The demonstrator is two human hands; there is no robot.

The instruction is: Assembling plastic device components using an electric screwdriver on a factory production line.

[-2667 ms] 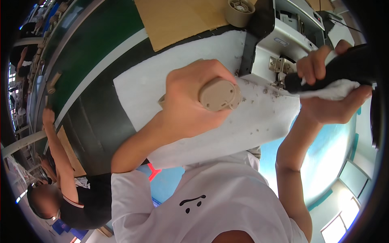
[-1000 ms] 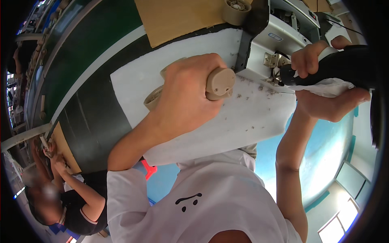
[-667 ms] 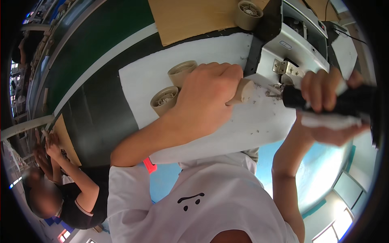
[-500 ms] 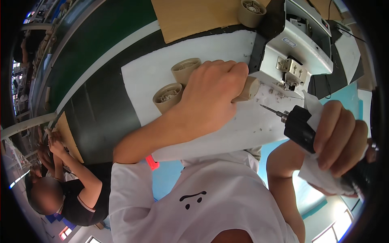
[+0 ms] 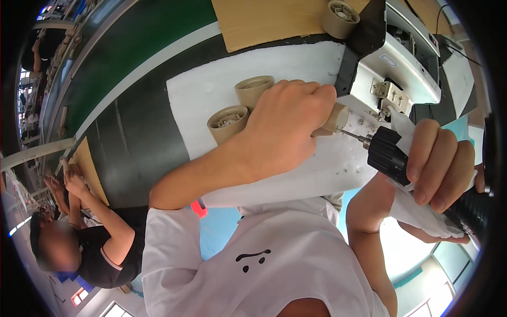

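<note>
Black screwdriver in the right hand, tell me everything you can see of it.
The black screwdriver has a thick, plastic-looking body, ribbed toward the front, a silvery collar and a thin metal bit. It slants, bit pointing toward the picture's upper left. The right hand grips it, with a white wrap around the body. The tip is at the end of the beige part in the left hand; contact is too small to tell.

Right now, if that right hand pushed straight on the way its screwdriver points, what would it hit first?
Most likely the beige part in the left hand. The screwdriver in the right hand has its tip at that part's end, though this view leaves actual contact uncertain.
</note>
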